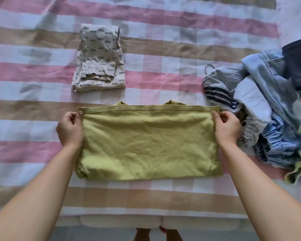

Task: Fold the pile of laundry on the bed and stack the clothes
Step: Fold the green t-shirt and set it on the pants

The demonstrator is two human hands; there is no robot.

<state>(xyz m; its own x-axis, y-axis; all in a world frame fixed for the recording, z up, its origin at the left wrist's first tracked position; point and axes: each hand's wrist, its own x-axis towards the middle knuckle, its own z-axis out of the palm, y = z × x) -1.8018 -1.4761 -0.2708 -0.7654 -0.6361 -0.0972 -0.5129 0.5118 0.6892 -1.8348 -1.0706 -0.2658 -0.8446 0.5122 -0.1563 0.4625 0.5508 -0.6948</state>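
A yellow-green shirt (149,143) lies folded in half on the bed, its hem brought up over the collar at the far edge. My left hand (69,127) pinches the hem's left corner. My right hand (227,126) pinches the right corner. A folded beige patterned garment (99,58) lies flat farther back, left of centre. A heap of unfolded laundry (271,108), mostly blue denim and striped pieces, sits at the right.
The bed is covered by a checked sheet (163,54) in pink, tan and white stripes. Its near edge (42,218) runs along the bottom, with my legs and the floor below it.
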